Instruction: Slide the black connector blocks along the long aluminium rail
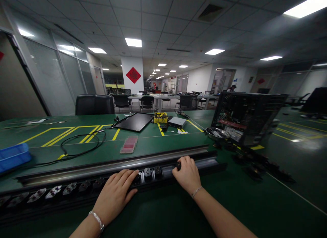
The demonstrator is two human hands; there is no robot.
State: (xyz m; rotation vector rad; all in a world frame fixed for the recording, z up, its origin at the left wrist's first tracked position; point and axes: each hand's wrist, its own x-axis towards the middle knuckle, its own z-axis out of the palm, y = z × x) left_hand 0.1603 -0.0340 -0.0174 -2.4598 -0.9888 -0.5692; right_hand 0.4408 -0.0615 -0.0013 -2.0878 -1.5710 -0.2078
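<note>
A long black metal channel (pixel 167 172) lies across the green table in front of me. Along its left and middle stretch sits a row of small black and pale pieces that look like power socket modules (pixel 69 188). My left hand (pixel 116 190) rests on the channel, fingers stretched out, its fingertips touching the row near a module. Farther right, my right hand (pixel 187 173) pinches a small black socket module (pixel 178 166) at the channel; the fingers hide most of it. Between the hands, more modules (pixel 147 172) stand in the channel.
Behind the channel runs a second metal rail (pixel 117 163). A blue bin (pixel 14 157) and a looped black cable (pixel 84 146) lie left. Farther back are a black flat panel (pixel 134 121) and a grey drive box (pixel 177 122). An opened computer case (pixel 245 117) and a metal bowl (pixel 217 133) stand right.
</note>
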